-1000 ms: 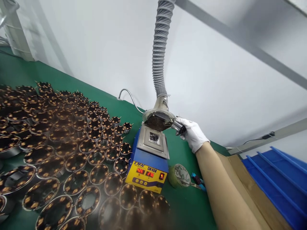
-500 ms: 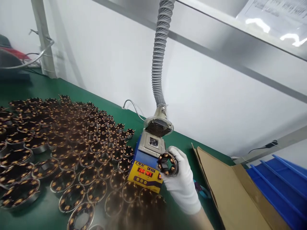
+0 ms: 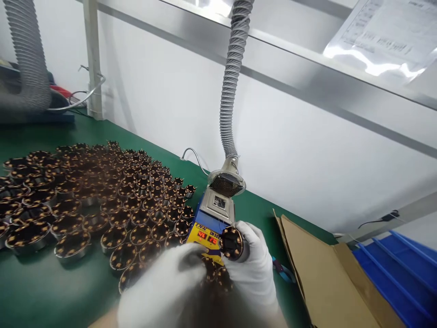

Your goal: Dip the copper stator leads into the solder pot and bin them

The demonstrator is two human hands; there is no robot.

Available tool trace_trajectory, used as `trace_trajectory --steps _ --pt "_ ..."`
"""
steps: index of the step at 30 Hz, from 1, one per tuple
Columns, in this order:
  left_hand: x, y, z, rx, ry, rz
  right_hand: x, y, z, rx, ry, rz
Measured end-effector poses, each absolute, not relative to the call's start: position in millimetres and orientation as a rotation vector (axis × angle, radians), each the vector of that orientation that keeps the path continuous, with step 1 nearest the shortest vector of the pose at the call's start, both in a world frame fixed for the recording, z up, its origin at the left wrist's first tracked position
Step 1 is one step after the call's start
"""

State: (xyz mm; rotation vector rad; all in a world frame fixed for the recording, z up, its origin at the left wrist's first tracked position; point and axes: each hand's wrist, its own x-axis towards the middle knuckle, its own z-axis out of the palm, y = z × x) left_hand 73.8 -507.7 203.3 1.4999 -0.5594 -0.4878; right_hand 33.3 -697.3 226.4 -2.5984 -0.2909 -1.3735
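Observation:
A ring-shaped motor stator with copper windings faces up and to the left in my gloved right hand, whose fingers close around its metal rim. Behind it stands a blue and yellow solder pot with red lit digits; my right hand and the stator cover part of its front. My gloved left hand is low at centre, over the nearest stators and just left of the held one. Motion smears its fingers, so any grip is unclear.
Many stators stand in rows across the left of the green table. A fume hose ends in a hood above the pot. Pliers, an open cardboard box and a blue bin lie right.
My left hand has come into view from below, towards the held stator. My right hand keeps its hold; the stator has turned slightly. The view has shifted, showing another hose at left.

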Motion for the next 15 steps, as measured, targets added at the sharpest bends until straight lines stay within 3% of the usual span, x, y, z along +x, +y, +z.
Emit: trace_trajectory --steps 6,9,12,15 --pt "71 -533 229 1.279 -0.706 -0.621 24 -694 231 -2.593 -0.253 -1.167" --pt "70 -537 220 1.279 -0.597 -0.628 15 -693 241 -2.519 -0.11 -0.709" --pt "73 -537 214 1.433 -0.617 -0.545 11 -691 253 -2.118 -0.012 -0.228" --pt "79 -531 212 1.703 -0.773 -0.39 17 -693 259 -1.794 0.055 -0.025"
